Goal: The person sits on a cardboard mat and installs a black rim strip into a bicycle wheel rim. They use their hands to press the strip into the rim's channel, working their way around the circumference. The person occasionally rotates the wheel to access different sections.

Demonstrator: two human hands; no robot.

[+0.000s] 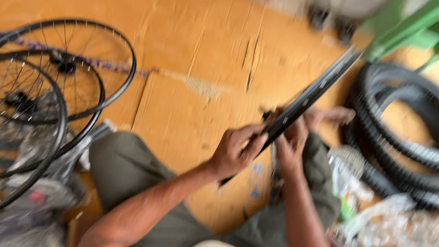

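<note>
A black bicycle rim (315,91) runs edge-on from the upper right down toward my lap, with small holes along its inner face. My left hand (235,151) grips its lower part, thumb laid along the rim. My right hand (292,142) is closed on the rim just to the right, fingers wrapped behind it. The picture is blurred, so fine detail at the fingertips is hidden. My legs in olive trousers (123,164) are folded beneath the rim.
Flattened brown cardboard (196,68) covers the floor. Three spoked black wheels (55,87) lie stacked at the left. Knobby black tyres (393,128) are piled at the right beside crumpled plastic wrapping (388,224). A green frame (402,27) stands at the top right.
</note>
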